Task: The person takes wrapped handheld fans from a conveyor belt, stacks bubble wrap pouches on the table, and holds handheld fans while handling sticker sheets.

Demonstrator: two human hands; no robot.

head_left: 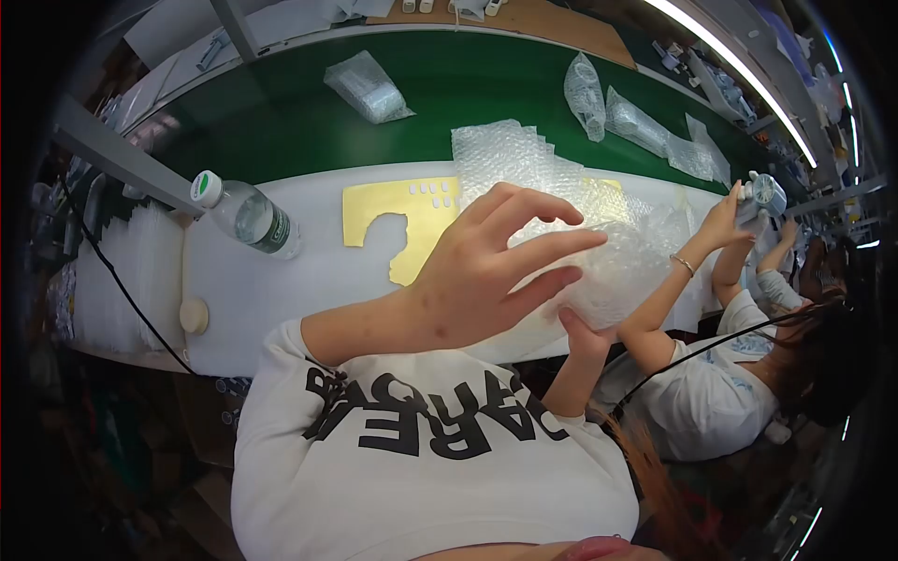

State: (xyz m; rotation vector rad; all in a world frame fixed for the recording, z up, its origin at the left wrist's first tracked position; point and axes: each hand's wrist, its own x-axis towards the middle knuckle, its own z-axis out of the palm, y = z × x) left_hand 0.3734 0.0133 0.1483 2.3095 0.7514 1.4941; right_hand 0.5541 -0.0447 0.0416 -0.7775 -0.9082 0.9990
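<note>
My left hand (496, 252) reaches over the table with its fingers stretched out and apart, in front of a clear bubble-wrap bag (613, 271). Nothing shows in its grasp. Low on the same bag is my right hand (587, 335), its thumb pressed against the plastic and its other fingers hidden behind. What the bag contains, if anything, I cannot make out. Beyond my left hand lies a fanned stack of flat bubble-wrap bags (505, 154). It partly covers a yellow sheet (369, 210) that has several small white stickers and a ragged cut-out.
A water bottle (253, 220) leans at the left beside a round cream-coloured piece (194, 316) and stacked white sheets (140, 280). Wrapped items (369, 89) lie on the green belt (468, 75) behind. At right, a co-worker (702, 374) holds a white-and-blue device (765, 194).
</note>
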